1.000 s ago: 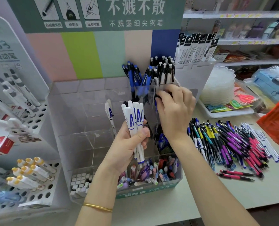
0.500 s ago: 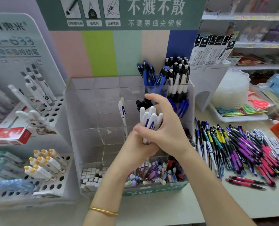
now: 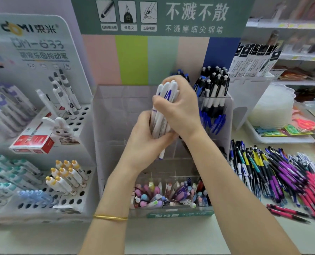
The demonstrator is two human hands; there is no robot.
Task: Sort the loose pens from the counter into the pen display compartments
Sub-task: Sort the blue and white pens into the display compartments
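white pens gripped upright by left hand and right hand, above middle tiers of acrylic display.

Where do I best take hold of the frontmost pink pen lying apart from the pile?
Its mid-barrel, from straight above, grip pinching across its width. The pink pen lies flat, roughly left-right, with bare counter in front; a second pink pen lies close behind, so pinch narrowly.
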